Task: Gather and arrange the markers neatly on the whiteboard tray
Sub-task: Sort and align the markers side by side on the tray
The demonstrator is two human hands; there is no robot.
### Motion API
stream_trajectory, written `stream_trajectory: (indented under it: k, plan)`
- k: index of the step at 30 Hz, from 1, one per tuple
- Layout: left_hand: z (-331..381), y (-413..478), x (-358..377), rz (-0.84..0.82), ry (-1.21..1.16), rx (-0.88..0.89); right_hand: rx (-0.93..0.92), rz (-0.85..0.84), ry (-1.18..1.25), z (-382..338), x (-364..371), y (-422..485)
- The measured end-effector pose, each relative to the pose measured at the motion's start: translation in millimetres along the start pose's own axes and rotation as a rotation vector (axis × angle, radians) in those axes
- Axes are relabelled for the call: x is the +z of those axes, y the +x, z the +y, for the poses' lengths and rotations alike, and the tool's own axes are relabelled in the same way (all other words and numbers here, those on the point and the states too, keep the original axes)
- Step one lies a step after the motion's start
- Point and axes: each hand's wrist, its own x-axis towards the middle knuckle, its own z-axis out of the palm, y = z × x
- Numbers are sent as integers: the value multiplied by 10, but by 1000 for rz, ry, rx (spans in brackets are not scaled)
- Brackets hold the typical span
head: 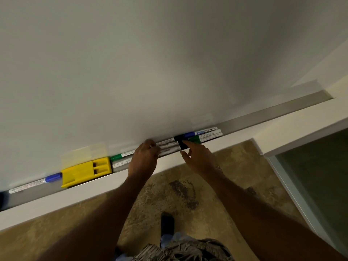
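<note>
Grey metal tray [263,113] runs diagonally from lower left to upper right of the frame. At centre, the left hand [145,159] curls over three black-capped markers [169,146], fingers on the barrels (grip unclear). Beside it, the right hand [197,157] is loosely open, fingertip touching the caps.

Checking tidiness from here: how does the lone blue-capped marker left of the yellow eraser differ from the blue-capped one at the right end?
The lone blue-capped marker lies by itself in the tray, left of the yellow eraser; the right blue-capped marker sits packed against other markers. The lone one's cap points right, toward the eraser; the right one's points left. Both have white barrels, lie along the tray, and neither is touched by the hands.
</note>
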Motion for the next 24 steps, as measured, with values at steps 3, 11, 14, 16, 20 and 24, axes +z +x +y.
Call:
stream_trajectory:
  k: [3, 11, 14, 16, 20, 24]
  plan:
    - [-3, -8, -4, -4, 12, 20, -7, 7, -18, -9, -12, -12]
    - [103, -361, -61, -12, 14, 96, -2, 155, 49, -50, 12, -78]
    - [47, -578, -45, -66, 2, 81, -22, 122, 83, -147, 61, -105]
    - [-47, -696, -66, -73, 20, 42, -44, 109, 90, -227, 97, -124]
    - [-311, -817, -211, -24, 59, -37, -106, 104, 101, -411, 194, -174]
    - [-514, -777, -375, 26, 106, -95, -152, 47, 122, -610, 284, -172]
